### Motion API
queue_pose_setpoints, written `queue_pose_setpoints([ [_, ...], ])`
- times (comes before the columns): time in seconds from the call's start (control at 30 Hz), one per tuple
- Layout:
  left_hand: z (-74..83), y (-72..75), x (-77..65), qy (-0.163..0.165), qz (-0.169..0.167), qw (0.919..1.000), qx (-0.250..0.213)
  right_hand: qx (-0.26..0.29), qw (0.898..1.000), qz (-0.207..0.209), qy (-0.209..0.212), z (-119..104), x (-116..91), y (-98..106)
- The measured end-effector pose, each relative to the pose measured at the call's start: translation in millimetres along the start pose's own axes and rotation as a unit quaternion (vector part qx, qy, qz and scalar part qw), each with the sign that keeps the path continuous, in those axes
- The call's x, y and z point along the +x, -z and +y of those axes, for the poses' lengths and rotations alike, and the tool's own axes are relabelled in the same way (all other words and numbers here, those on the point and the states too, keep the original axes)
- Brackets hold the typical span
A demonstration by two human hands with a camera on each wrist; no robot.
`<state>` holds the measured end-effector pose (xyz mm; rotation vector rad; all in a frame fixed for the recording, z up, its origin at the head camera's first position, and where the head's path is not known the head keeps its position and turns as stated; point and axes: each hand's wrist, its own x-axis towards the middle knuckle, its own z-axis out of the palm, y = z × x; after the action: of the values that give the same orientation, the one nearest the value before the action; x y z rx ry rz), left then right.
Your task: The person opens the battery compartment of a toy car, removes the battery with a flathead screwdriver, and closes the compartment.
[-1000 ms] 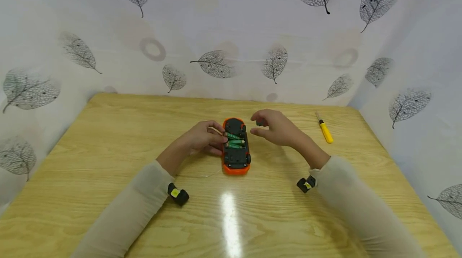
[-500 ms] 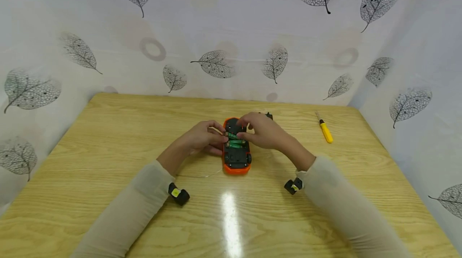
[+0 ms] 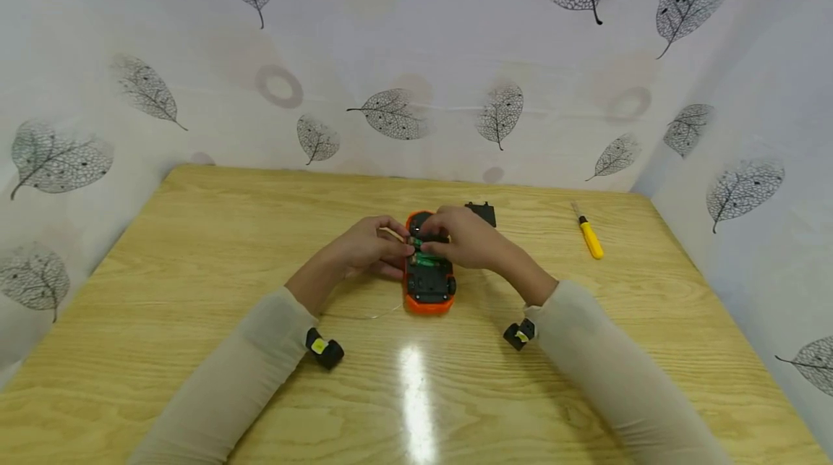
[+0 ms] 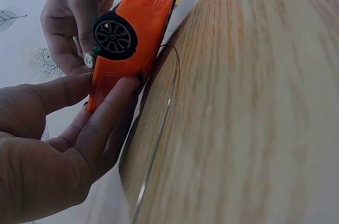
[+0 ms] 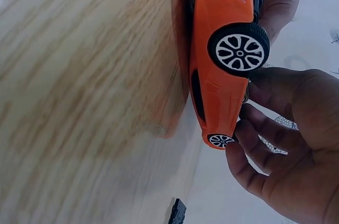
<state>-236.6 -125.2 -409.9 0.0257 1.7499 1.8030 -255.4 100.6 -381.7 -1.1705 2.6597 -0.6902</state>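
Note:
An orange toy car (image 3: pixel 429 283) lies upside down on the table, its black underside with an uncovered battery bay facing up. Green batteries (image 3: pixel 426 260) sit in the bay, partly hidden by fingers. My left hand (image 3: pixel 366 248) grips the car's left side, thumb at the bay's edge and fingers along the orange body (image 4: pixel 121 70). From the right, my right hand (image 3: pixel 471 239) reaches over the bay and pinches the upper battery (image 3: pixel 414 241) between thumb and fingers. In the left wrist view, a battery's end (image 4: pixel 89 60) sticks up beside the wheel.
A black battery cover (image 3: pixel 483 213) lies just behind my right hand. Farther right is a yellow-handled screwdriver (image 3: pixel 591 239). A thin wire (image 3: pixel 375 317) runs left from the car across the wooden table (image 3: pixel 215 255). Leaf-patterned cloth (image 3: pixel 416 38) stands behind.
My right hand has moved left from beside the black cover onto the batteries and now pinches one. The cover has come into view. My left hand has stayed on the car.

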Motion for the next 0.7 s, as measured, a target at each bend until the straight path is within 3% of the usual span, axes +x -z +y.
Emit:
queue_pose_setpoints([
  [0.7,-1.3,3.2,1.5,-0.004,-0.003,1.0,0.001,0.01,0.999,0.001,0.046,4.0,8.8,-3.2],
])
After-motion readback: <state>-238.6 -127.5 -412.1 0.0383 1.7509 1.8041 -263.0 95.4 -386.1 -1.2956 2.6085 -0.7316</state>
